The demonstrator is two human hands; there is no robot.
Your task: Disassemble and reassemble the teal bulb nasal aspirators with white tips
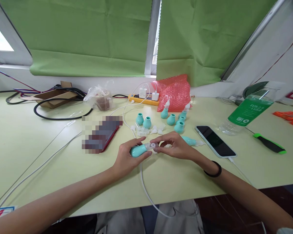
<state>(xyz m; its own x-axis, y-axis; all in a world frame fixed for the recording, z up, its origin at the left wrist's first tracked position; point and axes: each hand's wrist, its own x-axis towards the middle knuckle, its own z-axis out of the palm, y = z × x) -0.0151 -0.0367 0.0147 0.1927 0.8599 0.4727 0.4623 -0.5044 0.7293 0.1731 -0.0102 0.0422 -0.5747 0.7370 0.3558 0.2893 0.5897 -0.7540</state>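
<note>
My left hand [127,157] is wrapped round a teal rubber bulb [138,150], which looks like a nasal aspirator and lies sideways with its neck to the right. At that neck, my right hand [172,146] pinches a small clear plastic nozzle part [153,146] between thumb and fingers. Whether the part is fully seated in the bulb, I cannot tell. Beyond the hands stand several bare teal bulbs [147,122] and a bulb with a clear tip [164,112]. Loose clear plastic parts [143,130] lie before them. Another tipped bulb [189,140] rests on its side behind my right wrist.
A red-edged phone [104,135], its screen blurred, lies left; a white-cased phone [216,141] charges at right. Further right are a bottle [250,110] and a screwdriver [270,143]. A white cable [143,178] passes beneath the hands. Behind are a power strip [146,99] and pink bubble wrap [173,92].
</note>
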